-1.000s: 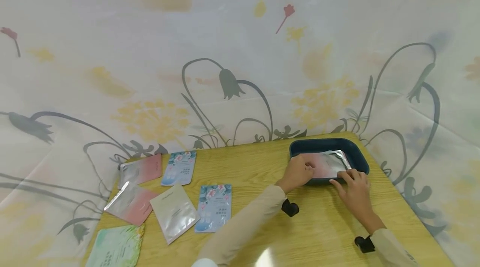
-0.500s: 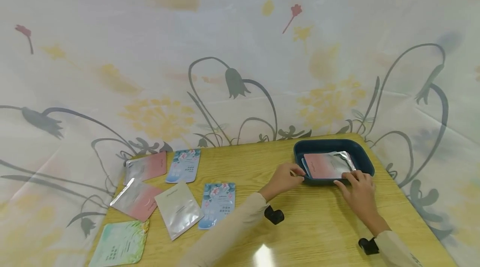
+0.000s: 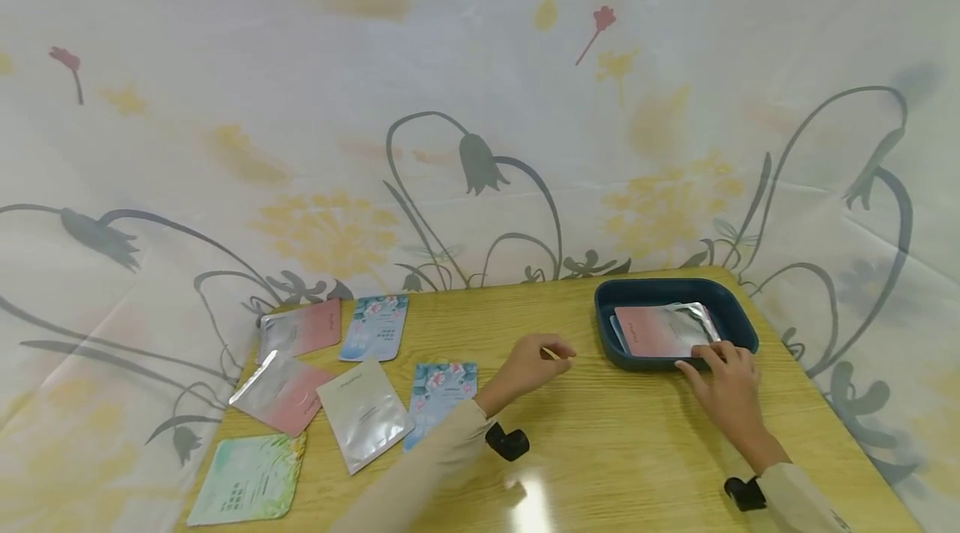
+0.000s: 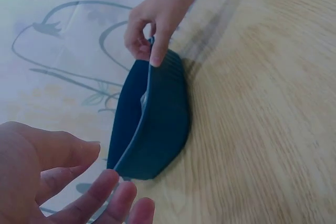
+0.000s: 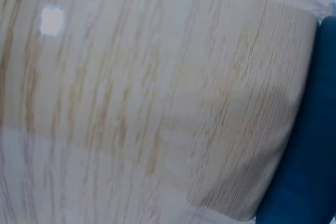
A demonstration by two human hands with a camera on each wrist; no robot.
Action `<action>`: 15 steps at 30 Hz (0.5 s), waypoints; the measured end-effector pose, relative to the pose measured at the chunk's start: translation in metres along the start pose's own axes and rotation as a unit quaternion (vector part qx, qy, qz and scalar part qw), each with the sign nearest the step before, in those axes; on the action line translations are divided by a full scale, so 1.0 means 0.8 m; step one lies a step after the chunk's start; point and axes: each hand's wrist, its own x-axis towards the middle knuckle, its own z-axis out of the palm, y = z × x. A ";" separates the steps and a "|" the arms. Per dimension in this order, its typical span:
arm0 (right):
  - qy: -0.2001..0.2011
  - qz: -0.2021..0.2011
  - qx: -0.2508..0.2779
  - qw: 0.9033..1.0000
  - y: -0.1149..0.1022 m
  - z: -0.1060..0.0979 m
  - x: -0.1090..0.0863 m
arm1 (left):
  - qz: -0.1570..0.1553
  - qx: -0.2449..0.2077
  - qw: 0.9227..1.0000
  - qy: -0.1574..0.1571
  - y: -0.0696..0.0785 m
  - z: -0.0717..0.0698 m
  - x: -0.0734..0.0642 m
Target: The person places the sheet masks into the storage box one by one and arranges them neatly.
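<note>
A dark blue plastic tray [image 3: 652, 291] stands at the back right of the table. In it lies a pink-and-silver face mask sachet [image 3: 656, 330], with a bluish sachet edge showing beneath at its left. My right hand [image 3: 723, 387] grips the tray's near rim, thumb outside and fingers over the inside, as the left wrist view of the tray [image 4: 168, 114] also shows. My left hand [image 3: 528, 366] is in the air left of the tray, fingers loosely bent and holding nothing. The right wrist view catches only the tray's side [image 5: 307, 150], not the hand.
Several face mask sachets lie flat at the left: two pink-and-silver ones [image 3: 307, 328], a cream one [image 3: 365, 416], a green one [image 3: 247, 479] and blue floral ones [image 3: 375, 329]. My left sleeve partly covers one blue sachet [image 3: 442, 396]. A floral curtain [image 3: 480, 100] hangs behind the table.
My left hand has let go of the pink-and-silver sachet in the tray and moved left, away from it. The right hand stays at the tray's near rim. The head view has shifted slightly.
</note>
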 end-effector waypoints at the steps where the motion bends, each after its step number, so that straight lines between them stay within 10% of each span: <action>1: 0.000 -0.001 0.000 1.000 0.000 -0.001 0.000 | -0.003 0.000 1.000 0.001 -0.001 -0.003 -0.003; 15: -0.006 0.008 0.005 1.000 -0.001 0.001 0.000 | -0.031 -0.018 0.999 0.011 -0.022 -0.037 -0.053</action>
